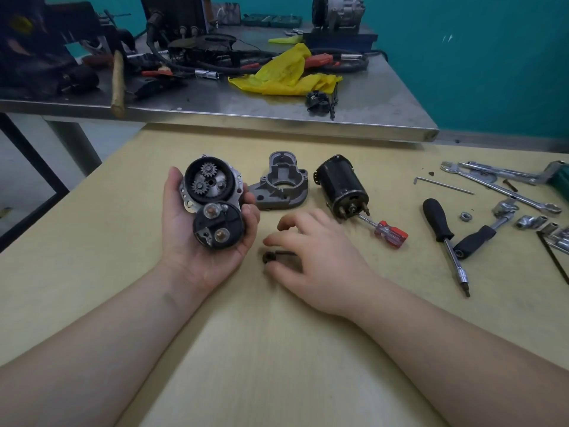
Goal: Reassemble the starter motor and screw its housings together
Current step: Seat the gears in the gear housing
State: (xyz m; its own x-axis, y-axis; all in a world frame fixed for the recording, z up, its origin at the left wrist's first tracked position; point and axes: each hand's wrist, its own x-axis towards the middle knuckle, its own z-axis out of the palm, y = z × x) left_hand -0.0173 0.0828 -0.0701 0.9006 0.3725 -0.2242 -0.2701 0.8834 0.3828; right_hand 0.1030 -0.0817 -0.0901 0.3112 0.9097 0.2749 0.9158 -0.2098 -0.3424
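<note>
My left hand holds the starter's gear housing palm up, fingers curled round it; two small planet gears show in its round opening and the black solenoid end faces me. My right hand hovers over a small black part on the table, fingers curled, thumb touching it. A grey cast end housing lies behind, and the black motor body lies to its right.
A red-handled screwdriver lies by the motor body. Black-handled drivers, wrenches, sockets, a nut and a hex key crowd the right side. A steel bench with cluttered tools and a yellow bag stands behind.
</note>
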